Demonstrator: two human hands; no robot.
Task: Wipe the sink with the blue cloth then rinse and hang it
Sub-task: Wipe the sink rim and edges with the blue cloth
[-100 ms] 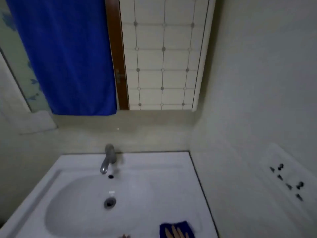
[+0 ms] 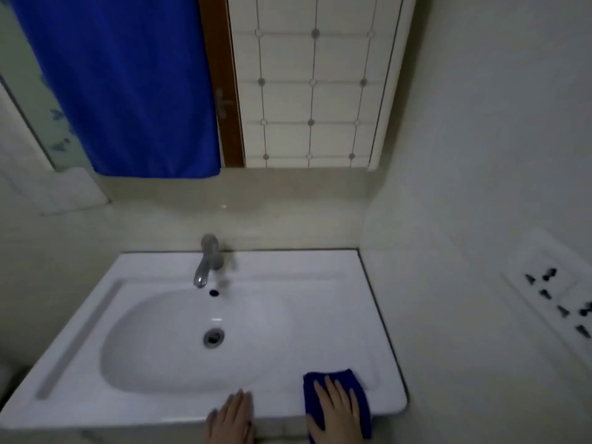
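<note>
Wiping posture at the front rim of a white sink (image 2: 128, 408). Presses the right hand (image 2: 336, 410) palm-down onto a folded blue cloth (image 2: 309, 400), fingers (image 2: 331, 390) straight and slightly spread, none curled round the fabric. Covers most of the cloth that way; blue showing just beyond the fingertips, along both sides of the hand, and down over the sink's front edge beside the wrist.

Rests the left hand (image 2: 232, 418) flat on bare porcelain just left of the cloth, apart from it, fingers (image 2: 239, 403) straight and held close together, tips at the lip of the oval basin (image 2: 153, 347). Holds nothing there.

Ahead of the left fingers, down in the basin: metal drain (image 2: 213, 338). Further ahead on the same line, small dark overflow hole (image 2: 214, 292), then chrome faucet (image 2: 208, 261) on the back ledge, spout turned toward the basin.

Well beyond both sets of fingers, up on the wall: large blue towel (image 2: 128, 84) hanging, hem above and left of the faucet; brown wooden frame (image 2: 221, 75) at its right edge; white tiles (image 2: 314, 100) with grey dots right of that. Right of the right fingers, well apart, on the side wall: white socket plate (image 2: 557, 299) with dark holes. Soft blur throughout, fabric texture unreadable.
</note>
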